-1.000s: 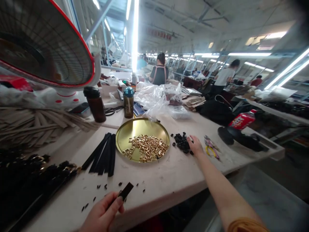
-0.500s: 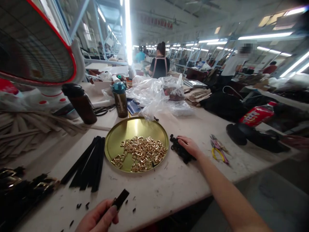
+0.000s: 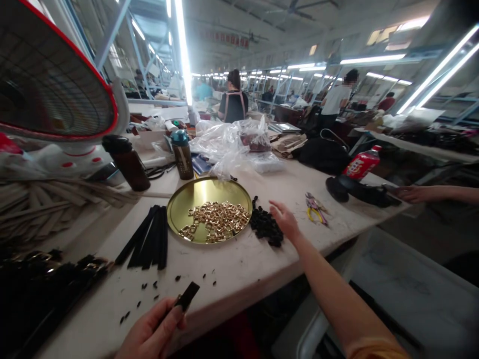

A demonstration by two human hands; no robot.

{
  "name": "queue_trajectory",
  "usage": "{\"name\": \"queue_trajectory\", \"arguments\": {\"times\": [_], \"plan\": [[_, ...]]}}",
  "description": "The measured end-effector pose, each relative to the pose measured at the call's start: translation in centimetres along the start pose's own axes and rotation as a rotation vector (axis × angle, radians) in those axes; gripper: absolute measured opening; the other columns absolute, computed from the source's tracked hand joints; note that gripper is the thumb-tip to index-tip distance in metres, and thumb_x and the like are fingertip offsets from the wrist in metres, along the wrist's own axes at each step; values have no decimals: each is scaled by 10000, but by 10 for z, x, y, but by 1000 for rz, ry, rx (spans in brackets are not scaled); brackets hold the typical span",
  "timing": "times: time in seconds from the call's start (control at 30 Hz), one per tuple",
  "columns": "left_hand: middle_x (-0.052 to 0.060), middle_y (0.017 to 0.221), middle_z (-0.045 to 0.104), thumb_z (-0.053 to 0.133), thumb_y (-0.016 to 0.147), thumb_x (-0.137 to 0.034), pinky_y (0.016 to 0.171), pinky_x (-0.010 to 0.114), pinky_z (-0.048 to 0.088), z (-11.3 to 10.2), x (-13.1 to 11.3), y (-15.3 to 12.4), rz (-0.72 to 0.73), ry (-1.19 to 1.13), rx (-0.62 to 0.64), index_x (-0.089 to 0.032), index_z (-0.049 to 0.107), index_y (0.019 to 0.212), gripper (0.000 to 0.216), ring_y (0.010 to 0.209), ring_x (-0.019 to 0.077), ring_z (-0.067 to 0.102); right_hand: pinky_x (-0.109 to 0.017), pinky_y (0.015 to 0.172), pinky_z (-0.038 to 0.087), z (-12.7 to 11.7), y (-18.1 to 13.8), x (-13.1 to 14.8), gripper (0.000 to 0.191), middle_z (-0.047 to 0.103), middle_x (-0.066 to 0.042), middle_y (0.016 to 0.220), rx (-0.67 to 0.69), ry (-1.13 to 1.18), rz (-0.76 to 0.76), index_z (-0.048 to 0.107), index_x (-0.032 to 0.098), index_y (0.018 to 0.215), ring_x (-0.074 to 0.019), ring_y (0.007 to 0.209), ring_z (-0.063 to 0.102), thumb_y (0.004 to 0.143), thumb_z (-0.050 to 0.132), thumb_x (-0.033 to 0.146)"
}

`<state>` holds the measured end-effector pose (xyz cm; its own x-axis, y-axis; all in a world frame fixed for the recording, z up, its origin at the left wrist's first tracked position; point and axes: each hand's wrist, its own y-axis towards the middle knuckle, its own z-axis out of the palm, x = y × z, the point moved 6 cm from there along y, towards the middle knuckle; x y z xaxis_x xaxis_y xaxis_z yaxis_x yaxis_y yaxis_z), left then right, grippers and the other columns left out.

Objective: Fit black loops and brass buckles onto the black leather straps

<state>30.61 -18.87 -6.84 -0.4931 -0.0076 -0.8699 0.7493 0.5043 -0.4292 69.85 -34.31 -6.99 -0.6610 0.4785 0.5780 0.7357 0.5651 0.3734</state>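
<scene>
- Fluorescent tube [image 3: 183, 55]: glaring white, hazy bloom, far beyond the left hand [image 3: 155, 326].
- Tray [image 3: 178, 209], left of the right hand [image 3: 285, 220]: bright reflected streak.
- Fan [image 3: 56, 80], left of both hands: dim, edge-stretched.

The left hand [image 3: 155, 326] pinches a short, flat black strip [image 3: 190, 293]; long, flat black strips [image 3: 154, 239] lie beyond it. The right hand [image 3: 285, 220] is at the edge of a heap of small black pieces [image 3: 265, 228], its grip unclear. Left of that hand, past the heap, a round, gold-coloured metal tray [image 3: 181, 200] holds shiny gold-coloured fittings [image 3: 222, 218].
</scene>
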Motion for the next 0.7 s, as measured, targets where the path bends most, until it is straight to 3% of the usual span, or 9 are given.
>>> {"name": "queue_trajectory", "arguments": {"times": [0.1,0.2,0.33,0.47,0.7], "plan": [[-31,541,486,469,670,-664,424,172,283,-12,7,-12,24,-19,-41,-159,559,689,514,410,52,328,-358,764,445,-32,-28,-24,513,640,-139,996,-43,-44,145,571,101,1087,-227,883,588,843,316,474],[-54,466,411,471,677,-645,426,173,283,-15,7,-20,19,-19,-18,-159,545,655,493,398,54,312,-319,639,458,-36,-59,-40,385,670,-86,761,45,-81,221,651,131,877,-198,661,602,765,449,439],[-64,460,380,462,692,-625,424,180,288,-8,2,-22,32,0,91,-161,534,670,471,396,60,324,-280,653,439,-17,-72,-42,293,662,-55,853,108,-130,254,645,178,914,-166,698,591,742,485,353],[-40,578,468,422,748,-577,425,182,283,-6,1,-22,86,13,126,-155,514,716,434,416,54,352,-271,662,413,-4,-64,-36,187,645,-30,744,160,-167,275,653,187,778,-173,716,578,687,563,323],[-45,586,462,420,770,-522,413,181,258,-7,5,-28,72,-31,158,-149,487,716,383,411,47,335,-289,636,426,-12,-71,-36,251,648,-77,758,153,-226,316,620,140,813,-203,719,589,690,539,344]]}}
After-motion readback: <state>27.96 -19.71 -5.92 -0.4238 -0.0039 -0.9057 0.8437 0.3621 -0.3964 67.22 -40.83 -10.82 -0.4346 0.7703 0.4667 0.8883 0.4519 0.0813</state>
